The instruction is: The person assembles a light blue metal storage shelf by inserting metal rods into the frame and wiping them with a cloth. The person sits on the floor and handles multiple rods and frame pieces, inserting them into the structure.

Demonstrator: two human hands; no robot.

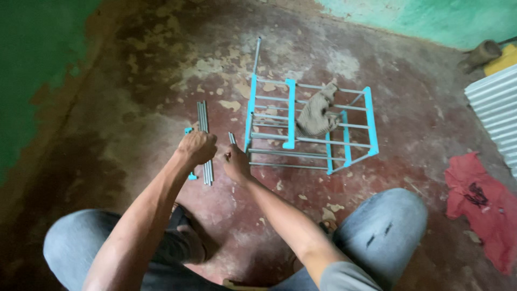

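Observation:
My left hand (197, 147) is closed around a blue plastic connector (189, 131), over a bundle of grey metal rods (204, 141) lying on the floor. My right hand (235, 163) is just to its right, fingers pinched on the end of a short metal rod (232, 138). Beyond the hands lies a partly built rack (309, 126) of blue plastic side pieces and metal rods, tipped on the floor, with a crumpled beige cloth (318, 110) draped on it.
My knees in grey jeans (385, 223) frame the bottom of the view. A red cloth (482, 205) lies at the right, a corrugated metal sheet (495, 108) beyond it. Green walls (32, 64) border the worn, patchy floor.

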